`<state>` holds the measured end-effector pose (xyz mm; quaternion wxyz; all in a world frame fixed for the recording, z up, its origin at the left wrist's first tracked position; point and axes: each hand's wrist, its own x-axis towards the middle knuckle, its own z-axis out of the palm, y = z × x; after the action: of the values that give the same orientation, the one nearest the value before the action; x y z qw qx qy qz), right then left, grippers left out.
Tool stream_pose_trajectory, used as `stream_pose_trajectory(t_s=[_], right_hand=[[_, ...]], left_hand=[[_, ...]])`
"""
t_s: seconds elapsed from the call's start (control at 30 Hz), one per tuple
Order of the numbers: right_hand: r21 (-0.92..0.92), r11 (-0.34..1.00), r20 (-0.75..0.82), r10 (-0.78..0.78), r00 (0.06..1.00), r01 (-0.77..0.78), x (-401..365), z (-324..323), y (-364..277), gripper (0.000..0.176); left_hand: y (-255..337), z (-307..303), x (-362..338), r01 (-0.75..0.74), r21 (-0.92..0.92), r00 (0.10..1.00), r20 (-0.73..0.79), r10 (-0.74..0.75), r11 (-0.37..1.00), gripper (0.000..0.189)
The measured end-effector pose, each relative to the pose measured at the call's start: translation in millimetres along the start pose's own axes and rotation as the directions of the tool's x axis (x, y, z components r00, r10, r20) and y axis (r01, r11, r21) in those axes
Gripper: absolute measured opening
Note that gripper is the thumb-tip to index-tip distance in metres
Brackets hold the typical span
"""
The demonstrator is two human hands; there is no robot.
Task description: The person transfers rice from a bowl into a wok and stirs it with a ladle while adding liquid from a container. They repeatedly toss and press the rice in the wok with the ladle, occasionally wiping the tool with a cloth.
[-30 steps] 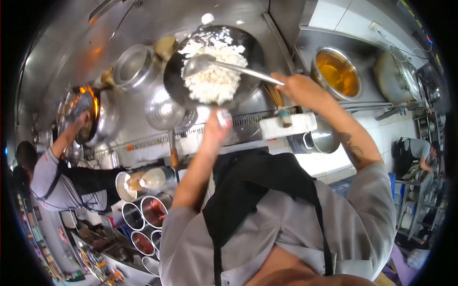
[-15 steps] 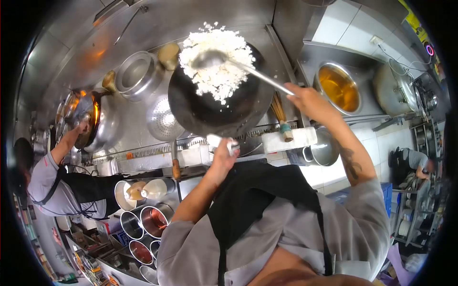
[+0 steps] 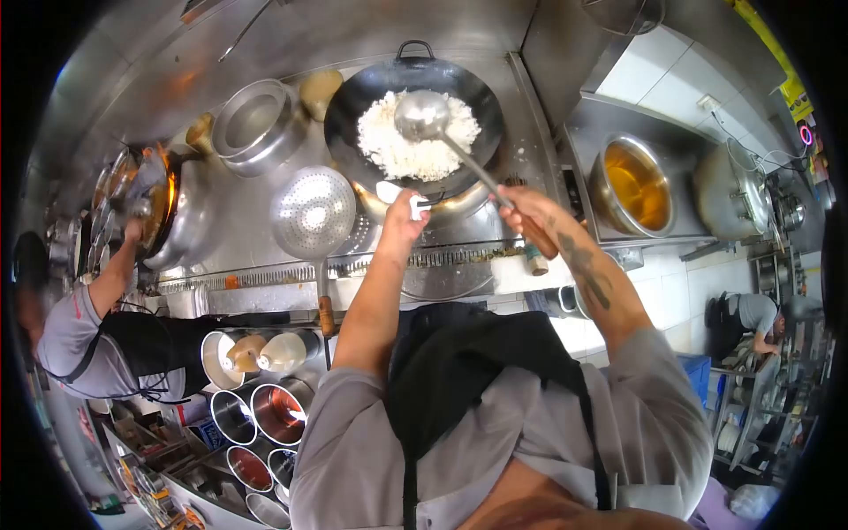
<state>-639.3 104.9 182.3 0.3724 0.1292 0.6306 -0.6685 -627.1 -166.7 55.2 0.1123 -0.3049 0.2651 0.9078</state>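
Observation:
A black wok (image 3: 488,119) sits on the burner ahead of me, with a mound of white rice (image 3: 389,152) in its middle. My left hand (image 3: 404,223) is closed on the wok's near handle (image 3: 431,202) through a folded white cloth (image 3: 389,192). In my right hand (image 3: 533,215) is a long-handled metal ladle (image 3: 422,116), its wooden grip end pointing back past my wrist. The round ladle bowl rests over the rice, hiding part of it. A bamboo brush (image 3: 535,258), partly covered by the ladle grip, stands close below my right hand.
A perforated strainer (image 3: 313,212) lies left of the wok, below a stacked metal basin (image 3: 252,128). At right stands a pot of amber liquid (image 3: 636,187). A co-worker (image 3: 132,349) works at a flaming wok on the left; another person (image 3: 751,322) bends at the far right.
The wok has moved away from me and levelled from its tilt. The rice, tossed up at the far rim, now lies inside. Both hands have shifted, the left one forward.

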Motion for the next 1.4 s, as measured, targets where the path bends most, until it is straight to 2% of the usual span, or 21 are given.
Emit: stream_pose_trajectory(t_s=[0.1,0.2,0.3,0.43,0.5,0.53,0.6,0.7,0.77,0.83,0.87,0.9,0.97,1.0,1.03,1.07,1.17,1.23,1.3,1.33,1.4], right_hand=[[-0.516,0.846,-0.139,-0.237,0.962,0.134,14,16,-31,0.041],[-0.824,0.478,-0.076,-0.626,0.776,0.305,28,20,-40,0.042],[-0.811,0.513,0.003,-0.478,0.878,0.282,38,27,-12,0.042],[-0.964,0.209,0.085,-0.336,0.938,0.162,-54,14,-23,0.044],[-0.968,-0.230,0.183,-0.363,0.913,0.103,-80,-8,-53,0.045],[-0.949,-0.287,0.238,-0.371,0.898,0.133,-91,-9,-59,0.043],[-0.900,-0.391,0.349,-0.386,0.854,0.191,-106,-3,-67,0.040],[-0.958,-0.133,0.281,-0.244,0.928,0.255,-135,-7,-92,0.039],[-0.919,-0.295,0.358,-0.346,0.867,0.262,-117,-18,-87,0.034],[-0.912,-0.380,0.322,-0.433,0.842,0.154,-87,-18,-64,0.033],[-0.864,-0.489,0.392,-0.507,0.768,0.119,-90,-14,-51,0.032],[-0.900,-0.399,0.383,-0.523,0.761,0.178,-97,-10,-50,0.033],[-0.885,-0.396,0.419,-0.452,0.788,0.244,-115,-15,-58,0.035],[-0.892,-0.369,0.417,-0.447,0.791,0.262,-118,-15,-64,0.036],[-0.898,-0.331,0.415,-0.420,0.807,0.290,-123,-14,-61,0.037],[-0.900,-0.300,0.418,-0.393,0.819,0.316,-130,-12,-60,0.038],[-0.926,-0.181,0.378,-0.389,0.840,0.332,-173,-5,-70,0.042],[-0.921,-0.140,0.390,-0.375,0.841,0.364,-163,-27,-74,0.042],[-0.914,-0.087,0.402,-0.321,0.857,0.396,-145,-36,-77,0.042],[-0.932,-0.104,0.361,-0.349,0.865,0.348,-129,-33,-73,0.042],[-0.939,-0.238,0.334,-0.464,0.820,0.248,-107,-17,-48,0.036]], left_hand=[[8,13,-11,-0.002,-0.006,0.997,-0.071,0.001,1.000,0.007],[8,12,-7,0.014,-0.019,1.000,-0.022,-0.014,1.000,0.007],[9,11,-7,0.027,-0.038,1.000,-0.012,-0.027,0.999,0.005],[10,12,-5,0.011,-0.031,1.000,0.015,-0.010,0.999,0.005],[-5,18,-31,-0.020,-0.033,1.000,0.020,0.021,0.999,0.005],[-15,41,-68,-0.008,-0.113,0.998,-0.061,0.001,0.994,0.007],[-24,67,-146,0.055,-0.086,0.997,-0.040,-0.059,0.995,0.009],[-15,82,-167,0.103,-0.082,0.985,-0.131,-0.113,0.991,0.010],[-5,68,-119,0.101,-0.118,0.995,0.008,-0.100,0.988,0.007],[-51,21,-81,-0.073,-0.071,0.997,-0.002,0.073,0.995,0.007],[-72,-1,-81,0.007,-0.069,1.000,-0.025,-0.009,0.998,0.007],[-94,-23,-100,0.084,-0.074,0.995,-0.053,-0.088,0.994,0.008],[-103,-15,-148,0.098,0.046,0.995,-0.010,-0.097,0.994,0.010],[-93,9,-157,0.004,0.074,0.996,-0.086,0.003,0.997,0.014],[-79,14,-143,0.040,-0.050,0.996,-0.077,-0.044,0.998,0.017],[-63,14,-115,-0.302,0.248,0.952,0.135,0.275,0.921,0.017],[-15,60,-126,-0.274,0.230,0.943,0.257,0.214,0.934,0.015],[-8,74,-157,0.104,-0.026,0.994,0.026,-0.104,0.994,0.015],[6,77,-143,0.100,-0.141,0.994,-0.035,-0.106,0.985,0.015],[-7,50,-123,-0.180,0.156,0.973,0.175,0.152,0.971,0.015],[-48,-1,-81,-0.229,0.210,0.963,0.188,0.191,0.951,0.014]])
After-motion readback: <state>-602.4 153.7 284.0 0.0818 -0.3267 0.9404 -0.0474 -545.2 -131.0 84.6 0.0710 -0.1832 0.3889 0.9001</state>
